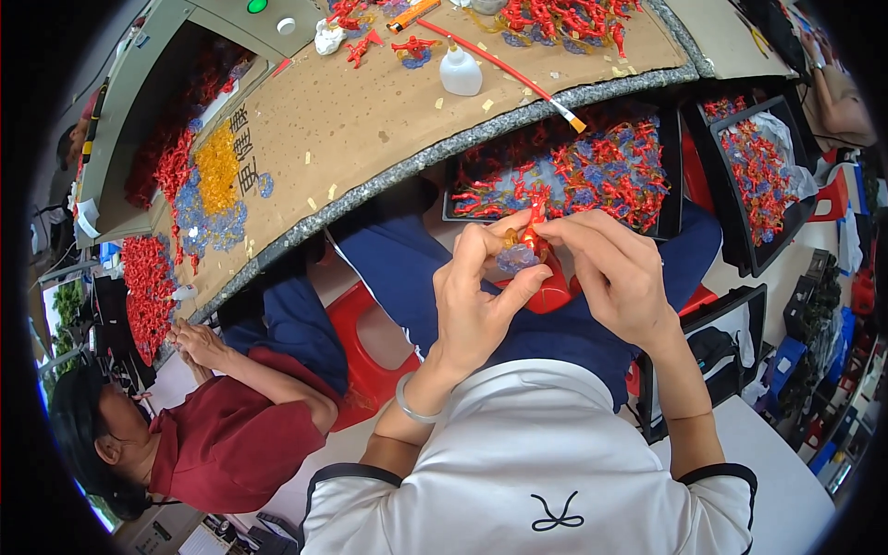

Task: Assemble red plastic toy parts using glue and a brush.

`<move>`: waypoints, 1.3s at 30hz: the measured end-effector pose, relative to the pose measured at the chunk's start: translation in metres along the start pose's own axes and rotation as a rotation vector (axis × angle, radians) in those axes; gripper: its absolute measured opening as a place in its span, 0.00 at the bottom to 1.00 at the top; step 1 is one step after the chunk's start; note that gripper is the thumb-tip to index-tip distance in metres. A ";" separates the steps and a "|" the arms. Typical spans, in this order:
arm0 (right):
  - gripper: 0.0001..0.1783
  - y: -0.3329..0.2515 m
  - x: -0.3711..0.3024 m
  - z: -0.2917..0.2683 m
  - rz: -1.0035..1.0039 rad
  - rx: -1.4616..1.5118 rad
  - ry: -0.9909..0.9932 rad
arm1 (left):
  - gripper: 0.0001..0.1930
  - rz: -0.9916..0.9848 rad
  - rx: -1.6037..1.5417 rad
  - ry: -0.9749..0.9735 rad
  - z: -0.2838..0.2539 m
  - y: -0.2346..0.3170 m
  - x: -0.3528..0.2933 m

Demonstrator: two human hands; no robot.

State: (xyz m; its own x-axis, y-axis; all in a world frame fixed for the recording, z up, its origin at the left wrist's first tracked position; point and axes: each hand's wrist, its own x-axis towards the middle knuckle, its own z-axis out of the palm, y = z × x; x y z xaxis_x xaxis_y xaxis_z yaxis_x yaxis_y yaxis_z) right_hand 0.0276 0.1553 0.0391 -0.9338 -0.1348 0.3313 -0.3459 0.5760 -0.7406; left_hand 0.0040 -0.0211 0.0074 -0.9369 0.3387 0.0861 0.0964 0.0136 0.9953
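In front of my body, both hands are closed on one small red plastic figure point(534, 218) with a translucent bluish-purple base point(516, 259). My left hand point(470, 294) grips it by the base side, thumb and fingers pinching, and a bit of amber plastic shows beside those fingers. From the other side, the fingertips of my right hand point(618, 273) press against the red part. Just beyond my hands, a black tray point(673, 176) holds many more red figures with bluish and amber pieces. My fingers partly hide the held figure.
A brown-covered workbench point(361, 111) carries a white squeeze bottle point(460, 72), a red-handled brush point(518, 78), an orange box-cutter-like tool point(413, 14) and piles of parts. Left sits a co-worker in a dark red shirt point(242, 430), hands at the bench edge. Another filled tray point(758, 180) stands right.
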 end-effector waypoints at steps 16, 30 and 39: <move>0.17 0.017 0.008 -0.008 0.489 0.601 0.109 | 0.18 0.225 -0.003 0.043 -0.001 -0.007 0.007; 0.16 0.032 0.189 0.165 -0.031 0.017 -0.021 | 0.18 0.238 -0.284 0.221 -0.048 -0.005 -0.011; 0.05 0.009 0.142 0.099 -0.230 -0.191 0.455 | 0.18 0.132 -0.385 0.364 -0.067 -0.018 -0.013</move>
State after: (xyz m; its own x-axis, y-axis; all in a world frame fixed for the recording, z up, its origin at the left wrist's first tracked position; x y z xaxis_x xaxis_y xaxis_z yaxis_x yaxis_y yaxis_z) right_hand -0.1173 0.0610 0.0216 -0.6876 0.0635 0.7234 -0.4746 0.7146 -0.5138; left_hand -0.0078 -0.0889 -0.0089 -0.9876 -0.0344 0.1533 0.1549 -0.3757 0.9137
